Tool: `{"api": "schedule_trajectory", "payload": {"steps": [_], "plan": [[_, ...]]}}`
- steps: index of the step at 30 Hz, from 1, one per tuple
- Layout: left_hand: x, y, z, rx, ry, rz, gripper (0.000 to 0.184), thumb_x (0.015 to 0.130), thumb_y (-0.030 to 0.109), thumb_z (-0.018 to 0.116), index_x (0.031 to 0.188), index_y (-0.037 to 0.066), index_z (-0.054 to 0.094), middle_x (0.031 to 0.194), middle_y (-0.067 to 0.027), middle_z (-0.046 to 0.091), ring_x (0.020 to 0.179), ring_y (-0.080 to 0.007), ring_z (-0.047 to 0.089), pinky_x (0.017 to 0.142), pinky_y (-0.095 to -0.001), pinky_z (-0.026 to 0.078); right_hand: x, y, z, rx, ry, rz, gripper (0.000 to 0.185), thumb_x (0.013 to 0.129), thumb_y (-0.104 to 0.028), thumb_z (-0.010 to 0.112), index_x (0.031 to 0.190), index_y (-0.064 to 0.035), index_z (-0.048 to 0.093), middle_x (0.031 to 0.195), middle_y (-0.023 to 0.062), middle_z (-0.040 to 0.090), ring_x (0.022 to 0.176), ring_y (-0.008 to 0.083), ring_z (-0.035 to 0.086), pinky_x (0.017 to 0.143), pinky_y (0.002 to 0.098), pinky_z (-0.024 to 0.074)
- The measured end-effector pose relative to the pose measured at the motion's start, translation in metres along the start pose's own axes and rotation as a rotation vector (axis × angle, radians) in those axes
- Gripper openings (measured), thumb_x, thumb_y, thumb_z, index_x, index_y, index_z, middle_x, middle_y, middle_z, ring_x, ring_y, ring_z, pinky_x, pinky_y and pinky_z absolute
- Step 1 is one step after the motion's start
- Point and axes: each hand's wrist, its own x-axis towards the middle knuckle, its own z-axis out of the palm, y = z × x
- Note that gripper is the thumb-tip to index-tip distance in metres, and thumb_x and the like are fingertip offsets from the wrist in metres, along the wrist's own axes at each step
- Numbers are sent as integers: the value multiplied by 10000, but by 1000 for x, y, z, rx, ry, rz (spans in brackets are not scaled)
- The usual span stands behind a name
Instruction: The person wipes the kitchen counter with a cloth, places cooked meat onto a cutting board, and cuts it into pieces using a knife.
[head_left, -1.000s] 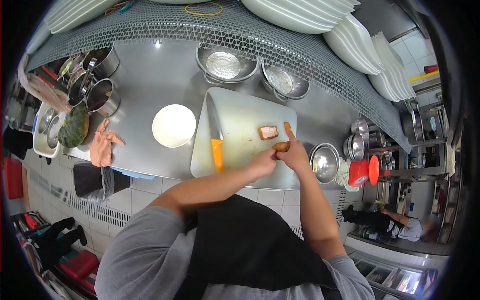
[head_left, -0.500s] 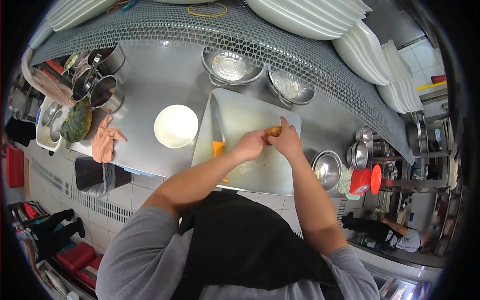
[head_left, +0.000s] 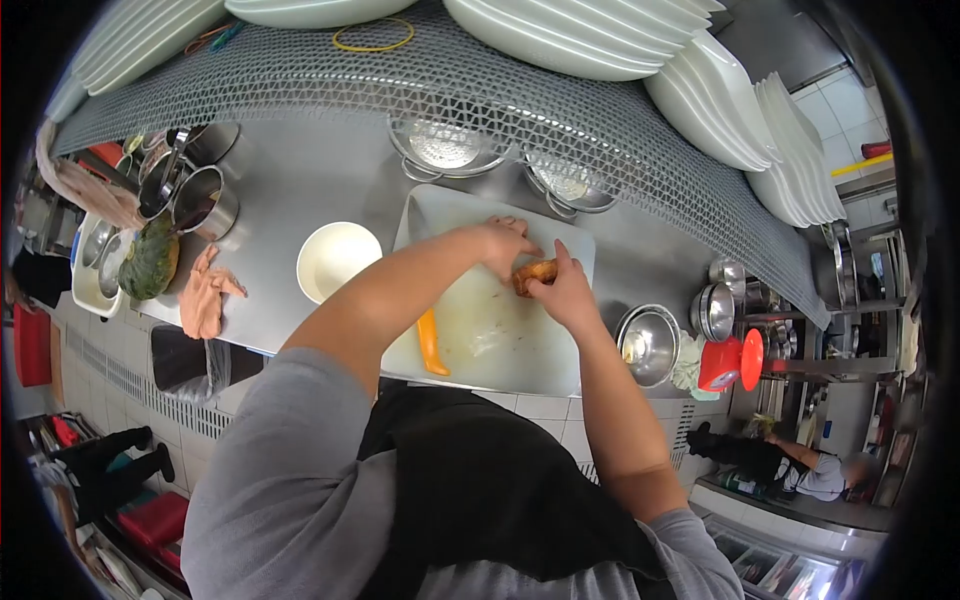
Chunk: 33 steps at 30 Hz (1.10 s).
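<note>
A brown, lumpy piece of food (head_left: 536, 275), whose kind I cannot make out, is over the cutting board (head_left: 535, 365). My right hand (head_left: 566, 296) holds it from the near right side, index finger pointing forward. My left hand (head_left: 508, 243) is just beyond and left of it, fingers apart; whether a fingertip touches the food I cannot tell. A knife lies on the board's left part with its yellow-orange handle (head_left: 430, 342) towards me. My left forearm hides the blade. Small brown crumbs and a wet patch show on the board.
Left stand a white bowl (head_left: 325, 255), a pink cloth (head_left: 208, 293), a green pumpkin (head_left: 150, 262) and metal pots. Colanders (head_left: 445, 148) sit behind the board, metal bowls (head_left: 650, 345) and a red scale (head_left: 718, 364) right. A mesh-covered shelf (head_left: 420, 80) with plates overhangs. Other people stand farther off.
My left hand has let go of the food and moved forward, its forearm now over the knife blade. My right hand keeps the food, slightly lower in view. The view has shifted a little.
</note>
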Motion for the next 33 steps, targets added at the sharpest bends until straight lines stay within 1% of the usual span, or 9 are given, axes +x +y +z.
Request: {"api": "schedule_trajectory", "payload": {"steps": [5, 8, 10, 16, 20, 22, 25, 28, 33], "plan": [[11, 9, 3, -24, -56, 73, 867, 656, 366, 862, 1448, 312, 512, 1424, -99, 442, 1369, -289, 375, 1139, -484, 313, -22, 8, 3, 100, 96, -113, 919, 732, -272, 750, 1509, -4, 339, 1284, 315, 522, 1201, 449, 530, 1028, 458, 453], [10, 5, 13, -80, 8, 162, 793, 663, 284, 847, 1399, 267, 554, 1390, -82, 461, 1348, -291, 398, 1124, -457, 340, -37, 11, 5, 118, 145, -149, 897, 768, -184, 750, 1527, -18, 301, 1333, 264, 496, 1217, 410, 522, 1041, 438, 447], [3, 7, 18, -152, 157, 289, 672, 659, 176, 811, 1289, 153, 581, 1320, -102, 502, 1285, -312, 466, 1089, -435, 384, -48, 17, 7, 228, 173, -226, 958, 760, -139, 757, 1556, -41, 234, 1340, 251, 498, 1242, 404, 502, 1052, 446, 431], [-6, 33, 32, -342, 200, 386, 560, 653, 54, 744, 1154, 63, 496, 1209, -134, 568, 1193, -363, 535, 1017, -432, 449, -78, 62, 33, 230, 293, -300, 1042, 750, -142, 775, 1569, -15, 143, 1380, 227, 487, 1272, 399, 473, 1106, 486, 340], [-9, 43, 40, -354, 179, 368, 555, 667, 28, 722, 1169, 67, 487, 1222, -132, 563, 1210, -362, 526, 1017, -426, 453, -86, 73, 41, 163, 333, -284, 1025, 739, -162, 789, 1558, -4, 193, 1399, 223, 482, 1274, 381, 462, 1105, 488, 326], [-10, 44, 42, -333, 197, 381, 629, 677, 15, 709, 1262, 63, 482, 1242, -150, 555, 1214, -355, 530, 1026, -427, 450, -90, 70, 39, 1, 299, -206, 1009, 721, -178, 802, 1540, 11, 243, 1397, 211, 492, 1257, 371, 464, 1083, 483, 343], [-13, 47, 44, -286, 274, 394, 743, 683, 7, 708, 1376, 51, 444, 1260, -169, 550, 1220, -350, 531, 1044, -419, 444, -92, 61, 33, -46, 268, -173, 1005, 704, -194, 813, 1526, 21, 276, 1343, 198, 532, 1211, 371, 478, 1053, 483, 365], [-13, 51, 39, -293, 217, 375, 792, 678, 15, 720, 1417, 29, 436, 1269, -176, 551, 1224, -352, 529, 1055, -413, 443, -87, 67, 36, 25, 271, -196, 1027, 694, -173, 812, 1534, 21, 254, 1289, 195, 566, 1166, 382, 486, 1032, 476, 384], [-11, 55, 50, -294, 228, 334, 680, 664, 34, 740, 1310, 8, 526, 1225, -168, 557, 1191, -359, 543, 1032, -409, 461, -84, 76, 26, 61, 248, -319, 1072, 701, -103, 803, 1568, -8, 181, 1189, 199, 584, 1087, 380, 503, 987, 461, 428]]}}
